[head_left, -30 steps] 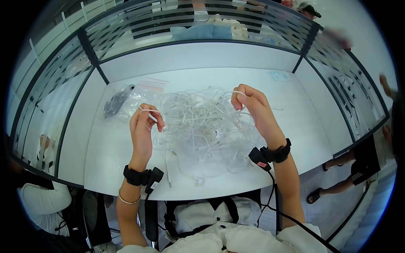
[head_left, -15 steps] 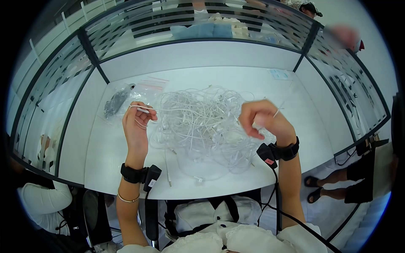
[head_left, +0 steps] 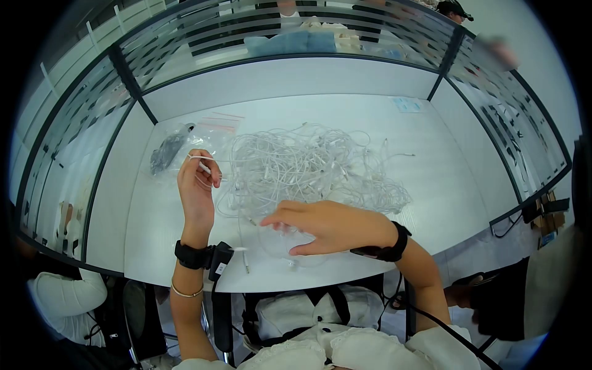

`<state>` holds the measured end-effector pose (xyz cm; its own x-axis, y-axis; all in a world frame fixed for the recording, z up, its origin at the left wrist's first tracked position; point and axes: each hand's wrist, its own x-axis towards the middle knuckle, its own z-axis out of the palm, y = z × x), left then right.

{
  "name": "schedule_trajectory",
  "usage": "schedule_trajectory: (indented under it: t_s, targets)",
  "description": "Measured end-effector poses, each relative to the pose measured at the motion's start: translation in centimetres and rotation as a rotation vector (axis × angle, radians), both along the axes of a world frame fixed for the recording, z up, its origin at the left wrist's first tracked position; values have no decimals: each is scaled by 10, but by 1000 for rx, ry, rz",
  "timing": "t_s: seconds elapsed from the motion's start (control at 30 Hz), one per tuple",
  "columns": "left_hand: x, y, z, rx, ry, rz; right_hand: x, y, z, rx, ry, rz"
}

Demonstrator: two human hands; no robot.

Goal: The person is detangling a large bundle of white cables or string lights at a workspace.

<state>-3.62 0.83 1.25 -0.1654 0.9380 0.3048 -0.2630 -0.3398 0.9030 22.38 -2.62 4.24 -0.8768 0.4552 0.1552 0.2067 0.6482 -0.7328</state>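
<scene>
Faces white worktop (head_left: 453,154) w/ big tangle of white cables (head_left: 296,160) spread mid-surface; extends R hand (head_left: 327,225) low over near side of tangle, w/ grip open & fingers apart, can't tell if touching cables; holds L hand (head_left: 198,179) up just left of tangle, nr clear plastic bag (head_left: 216,132) & grey bundle (head_left: 166,153); pinches thin white cable (head_left: 202,158) in L grip, looped over fingers.

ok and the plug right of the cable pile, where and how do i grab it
Pinch the plug by its body, coming from the right, probably easiest: it points away from the cable pile, with bare table beyond its tip.
</scene>
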Motion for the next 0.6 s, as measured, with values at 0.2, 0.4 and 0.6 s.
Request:
schedule_trajectory:
  t_s: [0.2,0.4,0.6]
  targets:
    - [3,-1,1,6,-5,26,28,31,23,-182,489,-221]
    - [3,-1,1,-12,0,55,34,36,22,-371,457,-149]
    - [4,0,0,12,-21,69,52,53,21,-298,348,-457]
